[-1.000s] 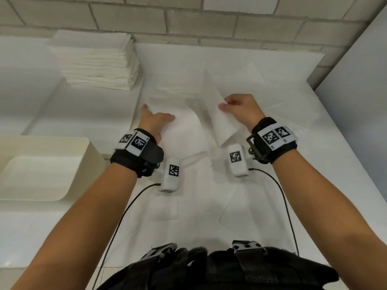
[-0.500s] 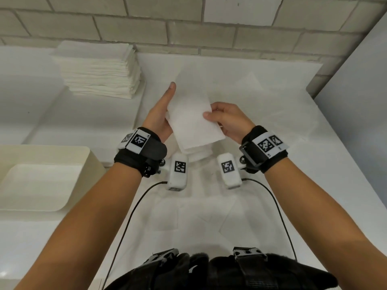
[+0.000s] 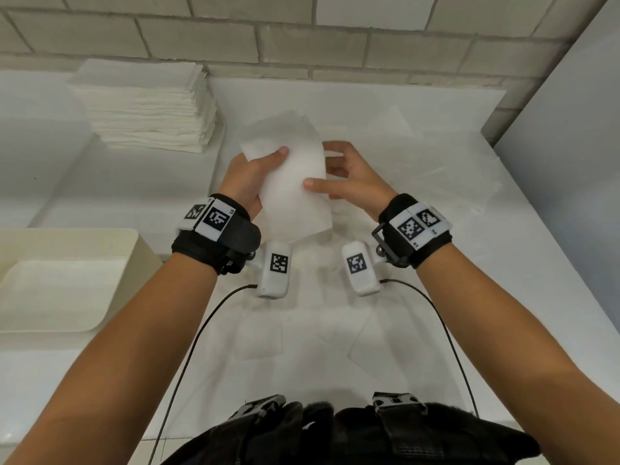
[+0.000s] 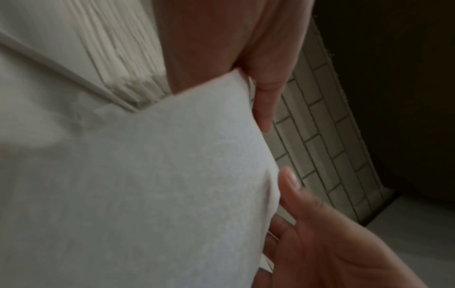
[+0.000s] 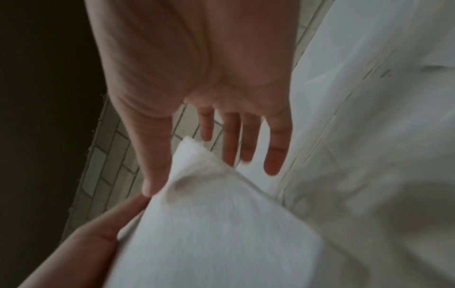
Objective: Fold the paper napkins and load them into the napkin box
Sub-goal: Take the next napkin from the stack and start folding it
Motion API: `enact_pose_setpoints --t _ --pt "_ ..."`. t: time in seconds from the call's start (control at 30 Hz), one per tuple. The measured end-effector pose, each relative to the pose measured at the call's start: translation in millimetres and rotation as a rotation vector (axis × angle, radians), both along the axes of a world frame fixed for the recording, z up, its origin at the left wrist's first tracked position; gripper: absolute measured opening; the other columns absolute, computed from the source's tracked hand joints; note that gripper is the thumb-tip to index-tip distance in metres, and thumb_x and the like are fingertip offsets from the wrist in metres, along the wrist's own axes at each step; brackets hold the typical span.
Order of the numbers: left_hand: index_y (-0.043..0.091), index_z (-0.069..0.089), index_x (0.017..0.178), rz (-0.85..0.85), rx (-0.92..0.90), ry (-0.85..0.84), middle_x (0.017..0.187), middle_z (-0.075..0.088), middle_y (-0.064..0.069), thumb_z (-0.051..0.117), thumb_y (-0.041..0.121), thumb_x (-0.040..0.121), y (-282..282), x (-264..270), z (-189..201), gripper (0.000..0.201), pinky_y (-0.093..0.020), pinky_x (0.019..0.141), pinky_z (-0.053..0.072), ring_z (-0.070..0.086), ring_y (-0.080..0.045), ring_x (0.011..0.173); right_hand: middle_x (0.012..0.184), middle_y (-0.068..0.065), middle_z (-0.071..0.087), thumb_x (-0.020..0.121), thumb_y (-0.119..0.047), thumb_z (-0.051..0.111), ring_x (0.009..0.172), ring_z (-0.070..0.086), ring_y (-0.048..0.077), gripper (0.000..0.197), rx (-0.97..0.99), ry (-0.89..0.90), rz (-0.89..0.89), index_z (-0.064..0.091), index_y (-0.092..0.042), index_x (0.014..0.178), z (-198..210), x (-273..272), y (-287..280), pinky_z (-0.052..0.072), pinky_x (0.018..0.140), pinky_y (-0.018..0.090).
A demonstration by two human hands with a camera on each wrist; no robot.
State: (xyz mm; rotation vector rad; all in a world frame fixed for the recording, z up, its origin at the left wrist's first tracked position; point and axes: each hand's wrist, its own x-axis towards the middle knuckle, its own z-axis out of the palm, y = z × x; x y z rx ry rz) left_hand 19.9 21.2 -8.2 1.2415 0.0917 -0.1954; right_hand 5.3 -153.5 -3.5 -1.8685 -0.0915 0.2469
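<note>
Since the folded napkin (image 3: 295,193) had been lifted off the counter (image 3: 436,263), it was pinched by the left hand (image 3: 250,177); the right hand (image 3: 349,182), fingers loosely spread, was only touching it, ready for loading.

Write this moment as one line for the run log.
left hand: grips folded napkin | right hand: thumb touches it | napkin box: not loaded

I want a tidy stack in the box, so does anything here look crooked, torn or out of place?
Nothing torn. The folded napkin is held tilted in the air between the left hand and right hand. Loose unfolded napkins lie spread across the counter. The napkin box sits off to the left.
</note>
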Motion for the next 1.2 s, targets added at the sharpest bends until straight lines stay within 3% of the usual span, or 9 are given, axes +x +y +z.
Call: enact_pose_setpoints --t 0.13,0.23,0.37,0.53,0.7,0.83,0.9,1.07,1.2 --pt "0.006 0.056 0.119 0.079 0.055 -0.071 0.116 0.066 -0.011 0.071 0.001 0.078 -5.3 3.1 9.1 0.044 -0.041 0.087 0.054 0.066 -0.026 0.103 0.083 0.002 0.063 0.083 -0.015 0.069 0.086 0.063 0.018 0.043 -0.039 0.11 0.112 0.05 -0.02 0.121 11.6 5.6 -29.8 0.052 0.083 0.036" --pt "0.007 0.049 0.125 0.175 0.071 -0.06 0.118 0.063 -0.011 0.067 -0.003 0.079 -0.4 11.6 8.5 0.051 -0.036 0.081 0.056 0.066 -0.024 0.101 0.098 0.006 0.06 0.084 -0.018 0.068 0.097 0.059 0.02 0.039 -0.335 0.177 0.047 0.055 -0.015 0.121 5.4 13.7 -67.7 0.05 0.073 0.027" --pt "0.011 0.027 0.141 0.266 0.143 0.055 0.118 0.056 -0.009 0.056 -0.004 0.08 7.3 18.5 1.2 0.069 -0.03 0.067 0.053 0.061 -0.025 0.1 0.139 0.009 0.042 0.081 -0.042 0.068 0.129 0.041 0.027 0.069 -0.987 0.258 0.164 0.041 -0.013 0.138 -26.0 20.4 -95.8 0.036 0.101 0.032" --pt "0.034 -0.005 0.147 0.314 0.248 0.037 0.124 0.05 -0.006 0.055 -0.006 0.081 20.2 19.8 -6.5 0.098 -0.028 0.073 0.052 0.059 -0.017 0.094 0.147 0.012 0.023 0.074 -0.055 0.068 0.136 0.019 0.033 0.087 -1.091 0.177 0.139 0.032 -0.017 0.144 -44.5 22.0 -81.8 0.031 0.107 0.043" --pt "0.034 0.01 0.146 0.327 0.268 0.014 0.129 0.051 -0.006 0.053 -0.008 0.08 21.1 18.1 -6.7 0.089 -0.031 0.078 0.052 0.059 -0.021 0.103 0.132 0.007 0.045 0.081 -0.037 0.064 0.119 0.046 0.027 0.056 -1.123 -0.032 0.281 0.048 -0.018 0.131 -43.4 40.9 -63.5 0.041 0.095 0.034" --pt "0.027 0.041 0.135 0.31 0.251 0.038 0.107 0.06 -0.005 0.05 -0.008 0.081 16.9 13.2 -10.0 0.065 -0.024 0.067 0.052 0.061 -0.016 0.081 0.094 0.004 0.058 0.084 -0.02 0.051 0.091 0.056 0.027 0.018 -1.222 -0.146 0.275 0.059 -0.016 0.1 -43.1 44.1 -51.6 0.038 0.071 0.027" --pt "0.018 0.058 0.12 0.254 0.279 0.089 0.096 0.061 -0.007 0.048 -0.008 0.083 14.6 9.8 -11.5 0.046 -0.022 0.064 0.052 0.059 -0.017 0.075 0.086 0.003 0.058 0.086 -0.02 0.047 0.093 0.058 0.029 0.013 -1.161 -0.12 0.195 0.058 -0.016 0.092 -41.1 45.9 -52.4 0.037 0.07 0.027" --pt "0.01 0.067 0.096 0.144 0.342 0.181 0.102 0.063 -0.007 0.052 0.0 0.086 4.1 7.7 -17.6 0.021 -0.018 0.058 0.052 0.06 -0.016 0.079 0.132 0.011 0.053 0.092 -0.022 0.055 0.121 0.05 0.028 0.041 -0.481 -0.075 -0.084 0.052 -0.005 0.129 -6.7 51.0 -58.1 0.044 0.085 0.027" --pt "0.01 0.069 0.084 0.07 0.358 0.283 0.105 0.066 -0.01 0.049 0.042 0.094 -4.6 8.2 -10.5 0.039 -0.03 0.075 0.053 0.063 -0.02 0.079 0.109 0.006 0.062 0.091 -0.009 0.054 0.101 0.062 0.023 0.021 0.222 -0.105 -0.119 0.058 -0.009 0.112 47.1 46.7 -57.4 0.057 0.072 0.032"
